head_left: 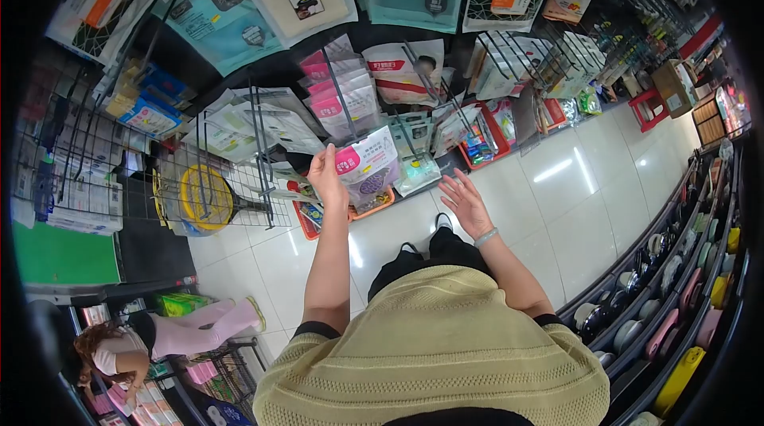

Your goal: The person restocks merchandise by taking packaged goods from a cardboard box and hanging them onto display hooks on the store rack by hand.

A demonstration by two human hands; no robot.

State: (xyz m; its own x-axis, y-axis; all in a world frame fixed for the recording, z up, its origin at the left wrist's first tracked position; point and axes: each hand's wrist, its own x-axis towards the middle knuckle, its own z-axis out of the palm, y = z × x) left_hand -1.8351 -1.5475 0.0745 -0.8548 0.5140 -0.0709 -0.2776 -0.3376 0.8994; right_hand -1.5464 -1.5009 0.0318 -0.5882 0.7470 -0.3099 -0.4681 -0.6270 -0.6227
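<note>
My left hand (pixel 329 179) is closed on the edge of a flat pink-and-white package (pixel 368 157) with a purple lower part, held in front of the rack. My right hand (pixel 468 203) is apart from it on the right, fingers spread, with nothing in it and a bracelet at the wrist. Several similar pink packages (pixel 342 96) hang on a hook just beyond my left hand. Green-and-white packages (pixel 415 136) hang to the right of the held one.
Wire racks (pixel 247 147) with hanging bags curve ahead. An orange basket (pixel 382 205) and a red basket (pixel 487 140) sit low. A yellow racket (pixel 208 197) is at left. Shelves of pans (pixel 629 334) line the right. Another person (pixel 151 338) bends at shelves lower left.
</note>
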